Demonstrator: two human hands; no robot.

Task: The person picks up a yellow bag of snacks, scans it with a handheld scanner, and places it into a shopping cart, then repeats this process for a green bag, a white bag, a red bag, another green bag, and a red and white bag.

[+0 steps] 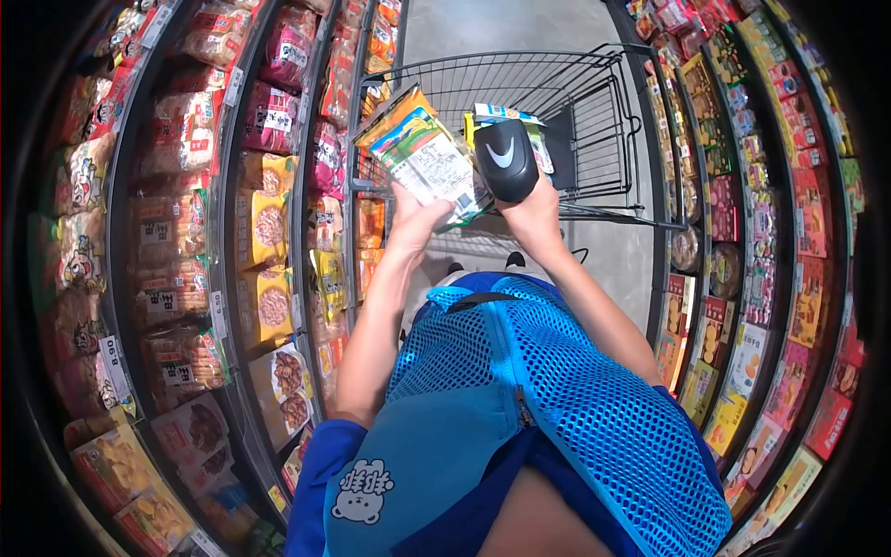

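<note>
My left hand point(416, 221) is closed on a snack bag point(429, 165) with an orange-yellow top, a green edge and a printed white back panel turned up toward me. My thumb presses on its lower part. In my right hand point(538, 212) is a black handheld barcode scanner point(506, 172), its rounded head above my fingers and close to the bag's right side. My fingers wrap its handle and are mostly hidden. Beyond the scanner, partly covered by it, lie a white-and-blue package point(508, 113) and other packages in the cart.
A black wire shopping cart point(608, 79) stands in front of me on the grey floor point(483, 20). Shelves of bagged snacks point(176, 130) with price tags line the left side. Boxed and packed goods point(807, 218) fill the shelves on the right.
</note>
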